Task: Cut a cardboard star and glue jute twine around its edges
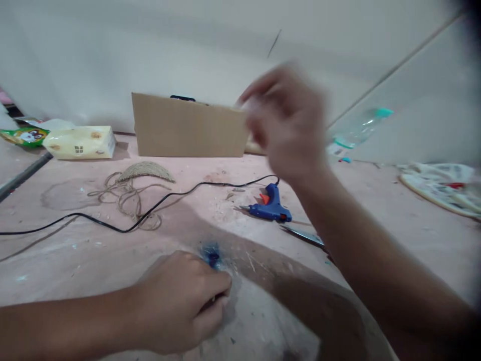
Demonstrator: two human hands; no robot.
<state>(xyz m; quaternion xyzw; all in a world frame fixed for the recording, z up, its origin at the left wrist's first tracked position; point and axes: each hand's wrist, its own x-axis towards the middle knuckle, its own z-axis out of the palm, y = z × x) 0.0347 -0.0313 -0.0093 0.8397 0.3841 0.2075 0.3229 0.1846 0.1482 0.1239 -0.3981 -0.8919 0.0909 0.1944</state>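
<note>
My left hand [182, 303] rests low over the table with its fingers curled closed. A tiny pale bit shows between thumb and forefinger, too small to name. Just past its knuckles is a dark blue stain [213, 256] on the tabletop. My right hand [289, 120] is raised in front of the wall, blurred by motion, its thumb and fingers drawn together. Something whitish shows at the fingertips, but I cannot make it out. Below it lies a blue hot glue gun [276, 208] with an orange trigger. Partly behind my right forearm is a metal blade [304, 234].
A black cord [203, 184] runs from the glue gun leftward. Loose twine [131, 200] lies beside a woven twine piece [146, 171]. At the back stand a cardboard box [188, 128], a tissue pack [82, 143] and a tilted plastic bottle [356, 131]. A round-rimmed item [432, 193] lies right.
</note>
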